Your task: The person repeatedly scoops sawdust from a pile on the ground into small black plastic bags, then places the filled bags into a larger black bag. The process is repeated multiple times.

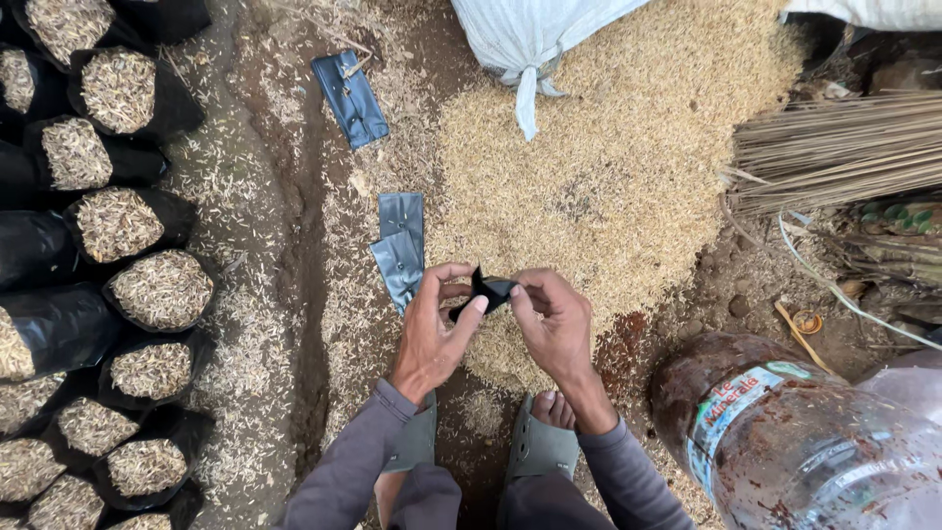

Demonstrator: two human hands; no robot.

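Both my hands meet over the near edge of a rice husk pile [618,167]. My left hand [432,329] and my right hand [554,319] pinch a small black plastic bag [488,290] between thumbs and fingers, its mouth pulled slightly apart. Two flat black bags [400,245] lie on the ground just left of my hands. Another flat black bag [350,96] lies further away at the upper left.
Several husk-filled black bags [118,221] stand in rows along the left. A tied white sack [525,39] rests on the pile's far side. A broom of thin sticks [834,147] lies at right. A large dirty plastic jug [785,432] stands at the lower right. My sandalled feet [540,432] are below.
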